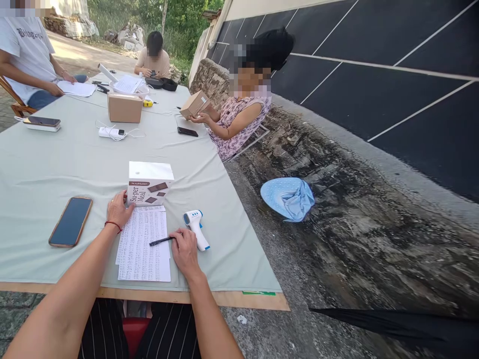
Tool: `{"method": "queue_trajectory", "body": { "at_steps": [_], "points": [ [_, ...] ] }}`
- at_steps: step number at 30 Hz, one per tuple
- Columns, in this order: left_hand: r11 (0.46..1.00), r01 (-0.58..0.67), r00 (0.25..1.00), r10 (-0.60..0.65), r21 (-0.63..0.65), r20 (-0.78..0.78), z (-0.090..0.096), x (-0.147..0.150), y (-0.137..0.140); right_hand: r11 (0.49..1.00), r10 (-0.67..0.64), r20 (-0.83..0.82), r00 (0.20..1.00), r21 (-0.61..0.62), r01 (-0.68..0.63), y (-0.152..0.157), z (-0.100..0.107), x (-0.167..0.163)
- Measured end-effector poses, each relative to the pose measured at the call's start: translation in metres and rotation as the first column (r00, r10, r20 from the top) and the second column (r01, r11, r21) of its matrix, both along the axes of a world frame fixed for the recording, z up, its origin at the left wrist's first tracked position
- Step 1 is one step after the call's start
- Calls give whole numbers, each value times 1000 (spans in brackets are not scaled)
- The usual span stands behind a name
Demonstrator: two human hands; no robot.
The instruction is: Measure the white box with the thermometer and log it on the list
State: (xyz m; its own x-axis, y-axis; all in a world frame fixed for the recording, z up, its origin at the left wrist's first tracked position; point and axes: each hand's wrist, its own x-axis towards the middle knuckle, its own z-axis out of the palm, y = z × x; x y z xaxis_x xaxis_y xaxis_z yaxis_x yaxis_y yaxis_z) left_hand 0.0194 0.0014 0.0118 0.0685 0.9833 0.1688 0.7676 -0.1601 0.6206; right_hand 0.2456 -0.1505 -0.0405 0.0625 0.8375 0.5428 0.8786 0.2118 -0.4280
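Note:
A white box [150,189] printed "Super Meal" with brown bars stands in front of me. My left hand [119,212] grips its lower left corner, thumb toward the front and fingers along the side. Below the box lie sheets of handwritten paper [144,249], slightly overlapping. My right hand [185,249] rests at their right edge, holding a black pen [160,241] that points left across the writing. Just beyond that hand, a white and blue infrared thermometer [196,229] lies on the cloth. To the left of my left hand is a phone [71,222] in a brown case.
On the cloth-covered table [93,169] are a brown carton [124,108], a white device with a cable [111,133] and a black phone [187,131]. Three people sit around it; the one at right holds a carton [195,104]. A light blue hat [287,198] lies right of the table.

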Motion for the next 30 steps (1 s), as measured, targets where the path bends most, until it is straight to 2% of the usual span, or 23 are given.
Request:
{"method": "queue_trajectory", "body": {
  "at_steps": [7, 12, 15, 17, 19, 20, 22, 24, 26, 30],
  "points": [
    [1000, -4, 1000, 4, 5, -3, -1, 0, 0, 998, -67, 39, 997, 13, 67, 1, -5, -2],
    [1000, -10, 1000, 10, 8, -13, -1, 0, 0, 992, -119, -3, 993, 50, 119, 1, -8, 1],
    [1000, -11, 1000, 11, 10, -8, -1, 1, 0, 988, -110, -84, 990, 100, 119, 0, -7, 3],
    [1000, -11, 1000, 11, 6, -7, 0, 1, 0, 978, -101, -229, 968, 155, 139, -1, -6, 2],
    [1000, -12, 1000, 12, 2, -9, 0, 1, 0, 972, -80, -441, 894, 165, 169, -2, -6, 0],
    [1000, -13, 1000, 13, 2, -8, 0, 1, 0, 973, -63, -557, 828, 149, 174, -2, -6, -2],
    [1000, -14, 1000, 14, 3, -4, 0, 2, -1, 987, -25, -756, 654, 87, 138, -1, -5, -7],
    [1000, -11, 1000, 11, 5, -3, 0, 2, -1, 998, -6, -866, 501, 29, 62, 0, -2, -11],
    [1000, -12, 1000, 12, 10, -2, -1, 1, 0, 1000, -8, -902, 431, -6, 7, 0, 3, -12],
    [1000, -2, 1000, 2, 25, -1, -2, 1, 0, 995, -61, -933, 356, -85, -54, -2, 12, -12]
  ]
}}
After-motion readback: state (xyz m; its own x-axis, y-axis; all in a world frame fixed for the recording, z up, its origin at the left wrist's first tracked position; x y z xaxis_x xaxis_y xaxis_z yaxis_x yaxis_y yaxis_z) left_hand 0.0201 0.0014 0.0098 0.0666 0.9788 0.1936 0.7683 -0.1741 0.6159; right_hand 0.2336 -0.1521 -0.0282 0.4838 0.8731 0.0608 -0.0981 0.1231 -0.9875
